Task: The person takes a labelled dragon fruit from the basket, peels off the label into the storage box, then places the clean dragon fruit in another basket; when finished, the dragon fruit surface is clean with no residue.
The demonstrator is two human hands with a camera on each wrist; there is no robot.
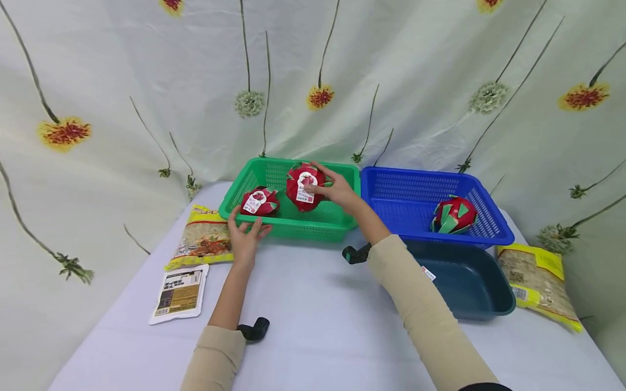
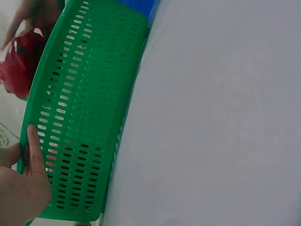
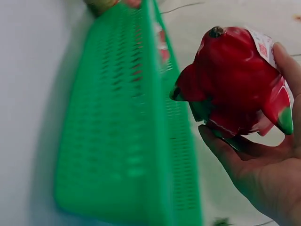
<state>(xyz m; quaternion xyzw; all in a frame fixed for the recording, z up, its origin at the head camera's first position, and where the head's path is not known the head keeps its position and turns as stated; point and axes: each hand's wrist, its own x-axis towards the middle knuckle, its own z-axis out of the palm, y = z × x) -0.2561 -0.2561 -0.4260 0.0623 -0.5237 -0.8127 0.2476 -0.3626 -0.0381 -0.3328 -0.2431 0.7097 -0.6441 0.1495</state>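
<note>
My right hand (image 1: 339,193) holds a red dragon fruit (image 1: 299,187) with green-tipped scales and a white label, raised over the green basket (image 1: 313,231). In the right wrist view, the right hand (image 3: 268,165) has its thumb and fingers around the fruit (image 3: 235,80). A second labelled dragon fruit (image 1: 266,206) lies in the left end of that basket. At the basket's front left rim, my left hand (image 1: 244,239) pinches the edge. The left wrist view shows the left hand (image 2: 23,188) with a finger along the outer slotted wall.
A blue basket (image 1: 386,217) with another dragon fruit (image 1: 455,214) adjoins on the right. In front of it stands a dark teal tub (image 1: 469,282). Yellow-edged food bags lie at left (image 1: 205,239) and right (image 1: 538,282), with a flat white-edged packet (image 1: 180,293) at left.
</note>
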